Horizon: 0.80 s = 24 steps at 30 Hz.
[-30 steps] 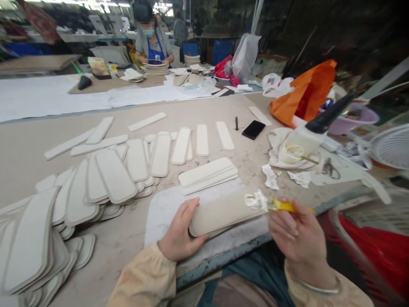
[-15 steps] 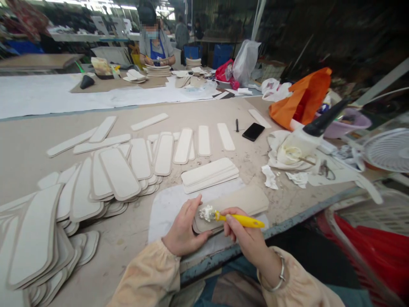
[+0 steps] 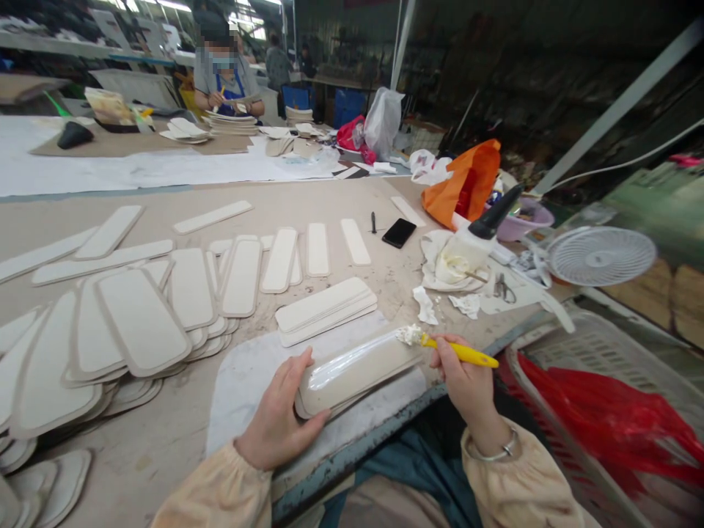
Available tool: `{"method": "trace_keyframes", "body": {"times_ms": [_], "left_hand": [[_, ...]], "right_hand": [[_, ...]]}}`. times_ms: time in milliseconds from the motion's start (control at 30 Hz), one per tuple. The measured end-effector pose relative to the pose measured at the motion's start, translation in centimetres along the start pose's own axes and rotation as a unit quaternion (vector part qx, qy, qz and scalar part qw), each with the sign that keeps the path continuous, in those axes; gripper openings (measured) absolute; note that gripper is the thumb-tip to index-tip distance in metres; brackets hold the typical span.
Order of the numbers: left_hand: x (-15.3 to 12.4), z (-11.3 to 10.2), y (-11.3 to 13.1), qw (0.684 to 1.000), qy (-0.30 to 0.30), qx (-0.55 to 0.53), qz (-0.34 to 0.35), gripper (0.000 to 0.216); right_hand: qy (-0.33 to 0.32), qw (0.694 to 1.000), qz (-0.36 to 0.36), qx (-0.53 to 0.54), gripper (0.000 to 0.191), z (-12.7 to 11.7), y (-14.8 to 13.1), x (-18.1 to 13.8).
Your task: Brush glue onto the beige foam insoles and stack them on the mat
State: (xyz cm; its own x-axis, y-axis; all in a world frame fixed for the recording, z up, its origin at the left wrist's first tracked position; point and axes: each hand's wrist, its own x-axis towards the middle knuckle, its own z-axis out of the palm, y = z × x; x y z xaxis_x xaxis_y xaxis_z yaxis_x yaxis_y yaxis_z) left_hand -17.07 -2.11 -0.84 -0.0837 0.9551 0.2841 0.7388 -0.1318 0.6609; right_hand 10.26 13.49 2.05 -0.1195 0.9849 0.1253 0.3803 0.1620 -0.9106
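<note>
My right hand (image 3: 466,385) grips a brush (image 3: 460,352) by its yellow handle. White paste clumps on the bristles, which touch the far right end of a beige rounded panel (image 3: 357,370). A wet, glossy streak runs along this panel's top, and other panels lie under it. Around its left end sits my left hand (image 3: 278,414), thumb at the near edge and fingers at the far one, holding it down. Beneath is a white sheet (image 3: 234,381). Just behind lies a small pile of pale panels (image 3: 327,304).
Many pale panels (image 3: 143,315) overlap on the left of the table. At right are a white bottle with a black nozzle (image 3: 473,246), a phone (image 3: 399,232), scissors (image 3: 503,290), an orange bag (image 3: 462,191) and a fan (image 3: 602,255). A co-worker (image 3: 225,81) sits across the table.
The brush has swept from the panel's left end to its right end, leaving a shiny wet streak. My left hand stays at the left end. The view has turned to the right.
</note>
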Motion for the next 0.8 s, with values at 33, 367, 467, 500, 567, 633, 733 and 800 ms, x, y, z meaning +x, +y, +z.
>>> {"method": "trace_keyframes", "body": {"times_ms": [33,367,467,500,567,633,733,800], "left_hand": [[0.0,0.0,0.0,1.0,-0.001,0.001,0.0,0.088],[0.2,-0.1,0.4,1.0,-0.005,-0.013,-0.004,0.091],[0.2,-0.2,0.5,1.0,-0.007,-0.024,-0.007,0.092],[0.2,-0.2,0.6,1.0,-0.007,-0.026,-0.008,0.092],[0.3,-0.2,0.6,0.999,-0.008,-0.03,-0.012,0.092],[0.3,-0.2,0.6,0.999,-0.012,-0.031,-0.015,0.092],[0.2,-0.2,0.5,0.999,-0.015,-0.026,-0.012,0.091],[0.2,-0.1,0.3,1.0,-0.014,-0.02,-0.01,0.09]], "right_hand": [[0.014,1.0,-0.006,-0.008,0.025,-0.3,0.1,0.1],[-0.172,0.96,0.095,0.2,0.029,4.6,-4.3,-5.2],[-0.245,0.947,0.093,0.187,0.032,6.6,-4.9,-6.4],[-0.258,0.946,0.086,0.177,0.032,7.0,-4.9,-6.5],[-0.272,0.947,0.077,0.155,0.032,7.2,-4.9,-6.5],[-0.271,0.95,0.075,0.132,0.031,6.6,-4.7,-6.0],[-0.236,0.964,0.073,0.104,0.03,5.0,-3.9,-4.9],[-0.199,0.974,0.069,0.088,0.03,3.7,-3.1,-4.0]]}}
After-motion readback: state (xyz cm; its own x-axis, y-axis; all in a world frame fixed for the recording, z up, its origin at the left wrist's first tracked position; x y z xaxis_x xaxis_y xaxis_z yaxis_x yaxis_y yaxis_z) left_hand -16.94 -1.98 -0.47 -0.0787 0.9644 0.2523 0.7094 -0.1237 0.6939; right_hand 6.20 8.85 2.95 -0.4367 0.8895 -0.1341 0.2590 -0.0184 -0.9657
